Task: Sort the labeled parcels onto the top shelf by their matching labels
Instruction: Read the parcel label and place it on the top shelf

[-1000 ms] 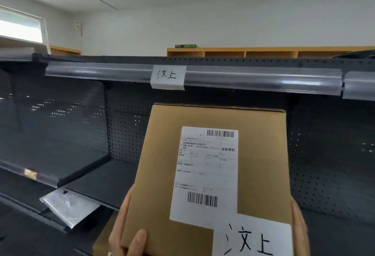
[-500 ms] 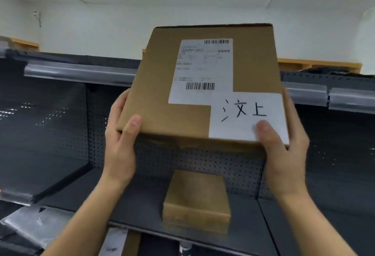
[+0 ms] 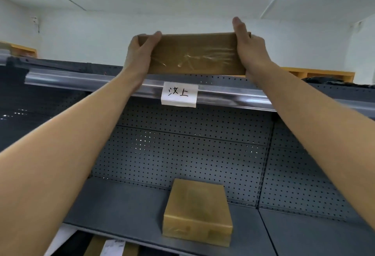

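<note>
A brown cardboard parcel (image 3: pixel 194 54) lies flat at the level of the top shelf (image 3: pixel 233 91), its taped near side facing me and its labels hidden. My left hand (image 3: pixel 140 52) grips its left end and my right hand (image 3: pixel 248 48) grips its right end. Directly below the parcel, a white handwritten label (image 3: pixel 179 94) is stuck on the top shelf's clear front rail. I cannot tell whether the parcel rests on the shelf or hangs just above it.
A smaller brown parcel (image 3: pixel 197 213) sits on the lower shelf (image 3: pixel 121 211), in front of the perforated back panel (image 3: pixel 192 152). White papers and cardboard edges (image 3: pixel 113 245) show under that shelf at the bottom left. Wooden cubbies (image 3: pixel 316 73) stand behind the rack.
Both hands have lifted the parcel from chest height up to the top shelf and tipped it flat, so its labelled face has gone out of sight. The shelf label is uncovered again.
</note>
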Available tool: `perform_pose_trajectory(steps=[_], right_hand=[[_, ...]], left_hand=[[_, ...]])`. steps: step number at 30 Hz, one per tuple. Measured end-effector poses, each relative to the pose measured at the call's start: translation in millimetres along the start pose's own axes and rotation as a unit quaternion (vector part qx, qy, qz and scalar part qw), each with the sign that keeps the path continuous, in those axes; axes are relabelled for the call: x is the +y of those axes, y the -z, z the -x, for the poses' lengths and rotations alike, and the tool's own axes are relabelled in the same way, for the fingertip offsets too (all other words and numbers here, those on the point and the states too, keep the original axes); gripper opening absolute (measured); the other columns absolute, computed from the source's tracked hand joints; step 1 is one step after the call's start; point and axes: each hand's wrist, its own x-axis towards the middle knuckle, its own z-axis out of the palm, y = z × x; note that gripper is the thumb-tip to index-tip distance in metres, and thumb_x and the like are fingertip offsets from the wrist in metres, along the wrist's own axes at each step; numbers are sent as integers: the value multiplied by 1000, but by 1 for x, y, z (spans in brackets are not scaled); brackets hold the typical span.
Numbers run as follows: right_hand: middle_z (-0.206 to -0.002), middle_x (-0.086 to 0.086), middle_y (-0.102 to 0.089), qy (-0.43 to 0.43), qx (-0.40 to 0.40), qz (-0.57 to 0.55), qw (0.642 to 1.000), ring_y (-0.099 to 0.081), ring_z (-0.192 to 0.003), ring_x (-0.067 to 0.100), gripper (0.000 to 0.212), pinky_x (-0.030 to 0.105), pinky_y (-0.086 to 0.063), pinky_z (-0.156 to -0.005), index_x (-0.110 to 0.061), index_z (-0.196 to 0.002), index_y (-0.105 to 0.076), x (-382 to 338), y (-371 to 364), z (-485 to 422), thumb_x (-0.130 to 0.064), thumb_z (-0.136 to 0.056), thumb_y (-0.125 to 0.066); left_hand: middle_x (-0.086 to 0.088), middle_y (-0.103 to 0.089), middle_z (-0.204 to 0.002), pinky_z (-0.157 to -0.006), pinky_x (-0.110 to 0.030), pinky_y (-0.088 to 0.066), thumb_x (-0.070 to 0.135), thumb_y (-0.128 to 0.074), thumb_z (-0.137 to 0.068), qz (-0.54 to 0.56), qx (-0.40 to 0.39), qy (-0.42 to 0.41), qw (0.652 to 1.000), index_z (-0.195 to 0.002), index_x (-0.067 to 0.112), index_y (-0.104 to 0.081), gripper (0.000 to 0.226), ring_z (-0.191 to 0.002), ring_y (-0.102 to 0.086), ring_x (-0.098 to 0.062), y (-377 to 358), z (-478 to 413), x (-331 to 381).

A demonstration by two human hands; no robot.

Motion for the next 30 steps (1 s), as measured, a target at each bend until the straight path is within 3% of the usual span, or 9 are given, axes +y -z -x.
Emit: perform_pose_trajectory(steps=[4,7,10,16,19,21,23,26,30], right_hand=[[-111,3,-61,-71,-35,-9,997,-59,-94,17,82,37,-47,-92,-10,-136,-45,16,-14,-19,-74,-85,-48],[-122,8,-64,-91,-69,-10,993,-63,-105,22,90,36,-52,-94,-5,-137,-47,35,-19,-30,-69,-77,-66],[-125,11,-63,-109,-120,-5,987,-64,-109,23,90,33,-55,-91,-1,-134,-48,45,-19,-40,-59,-71,-79],[-122,16,-71,-134,-167,81,974,-68,-114,35,120,55,-53,-99,-3,-122,-60,67,-11,-75,-69,-26,-92],[-119,15,-71,-122,-141,74,980,-70,-108,32,130,48,-58,-92,-1,-124,-58,76,-13,-80,-68,-18,-92],[-116,14,-69,-118,-127,84,981,-70,-105,30,122,44,-60,-89,1,-124,-56,65,-18,-67,-65,-28,-92],[-108,10,-66,-103,-106,142,979,-67,-97,26,96,39,-58,-80,1,-119,-53,59,-22,-59,-64,-56,-85],[-104,7,-56,-61,-46,256,964,-56,-93,23,65,30,-42,-68,-7,-114,-47,61,-31,-53,-61,-84,-66],[-141,11,-55,78,55,269,958,-51,-127,24,61,25,-38,-96,-7,-142,-47,66,-35,-29,-47,-97,-54]], left_hand=[[-1,-61,-120,-95,-37,-53,51,-70,-80,-56,-19,20,998,-133,14,-45,70,-103,-62,-14,-3,-24,-19],[-5,-59,-126,-92,-33,-52,51,-69,-82,-104,-46,39,993,-137,9,-39,76,-100,-62,-14,-1,-37,-33],[-9,-59,-128,-99,-43,-49,61,-66,-78,-192,-55,38,979,-137,6,-40,84,-110,-60,-25,4,-51,-40],[-15,-66,-113,-94,-45,-49,61,-65,-80,-319,-87,49,943,-118,0,-55,73,-102,-63,-33,0,-62,-47],[-17,-64,-116,-92,-45,-50,65,-68,-75,-347,-57,52,935,-117,1,-56,78,-105,-60,-35,-4,-64,-55],[-17,-61,-120,-86,-41,-48,64,-71,-73,-363,-26,51,930,-117,1,-55,79,-107,-58,-34,-10,-64,-56],[-14,-59,-117,-81,-40,-46,61,-72,-74,-384,-2,44,922,-117,1,-56,75,-102,-56,-32,-16,-62,-58],[-16,-60,-120,-77,-40,-44,59,-69,-78,-423,54,24,904,-119,3,-55,71,-105,-59,-34,-26,-54,-61],[-11,-50,-143,-100,-32,-37,47,-54,-93,-397,113,-74,908,-142,8,-42,64,-132,-45,-26,-30,-23,-62]])
